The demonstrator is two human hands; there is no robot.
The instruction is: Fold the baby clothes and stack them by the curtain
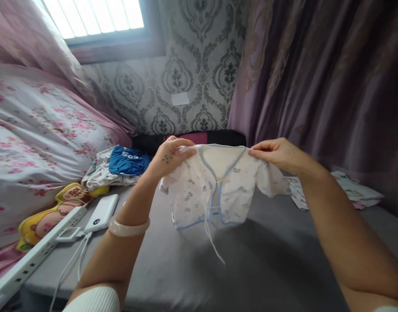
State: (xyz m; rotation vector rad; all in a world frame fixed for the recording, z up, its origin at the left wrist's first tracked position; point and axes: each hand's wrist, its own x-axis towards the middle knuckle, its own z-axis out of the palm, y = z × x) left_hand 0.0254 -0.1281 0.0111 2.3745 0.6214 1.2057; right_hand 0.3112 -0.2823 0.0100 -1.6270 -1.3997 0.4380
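Note:
A small white baby shirt point(192, 190) with blue trim, a faint animal print and a V neck hangs in the air above the grey bed sheet. My left hand point(173, 156) pinches its left shoulder between thumb and fingers. At the other shoulder, my right hand point(275, 155) grips the cloth the same way. The shirt faces me, its front edges meeting below the neck and parting lower down. From its front a thin white tie point(213, 245) dangles. Both short sleeves hang outward past my hands.
On the left lie a white power strip point(33, 264), a white power bank point(103, 212) with cables, and a yellow cartoon cushion point(33, 227). Behind them are a blue garment point(127, 161) and other clothes. Folded cloths point(355, 190) lie at the right, near a purple curtain point(293, 78).

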